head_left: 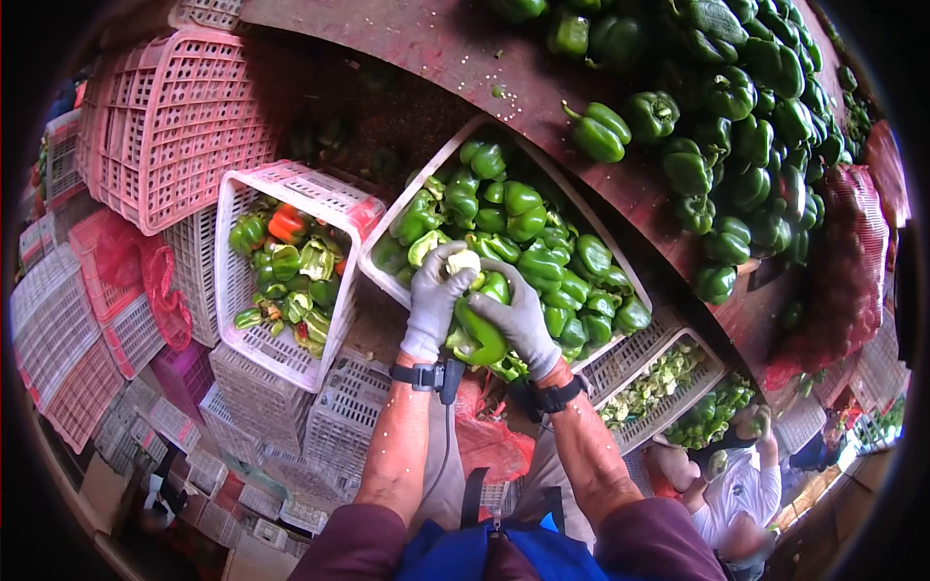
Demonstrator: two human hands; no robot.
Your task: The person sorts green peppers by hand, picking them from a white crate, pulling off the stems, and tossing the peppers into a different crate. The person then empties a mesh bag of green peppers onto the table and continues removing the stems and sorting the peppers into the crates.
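Both hands wear grey gloves and meet over the near side of a crate (422, 175) full of green bell peppers (524, 213). My left hand (432, 304) is closed, with a pale seed core (464, 261) between its thumb and fingers. Just beside it, my right hand (524, 321) is wrapped round a green bell pepper (479, 338), which looks cut open. The far side of that pepper is partly hidden by the gloves.
A heap of green peppers (751, 145) covers the red table (436, 44). Left stands a crate (228, 281) of pepper pieces; right, a crate (712, 360) of pale cores. Stacked crates (174, 126) fill the left. A red mesh sack (848, 261) and another person (741, 489) are right.
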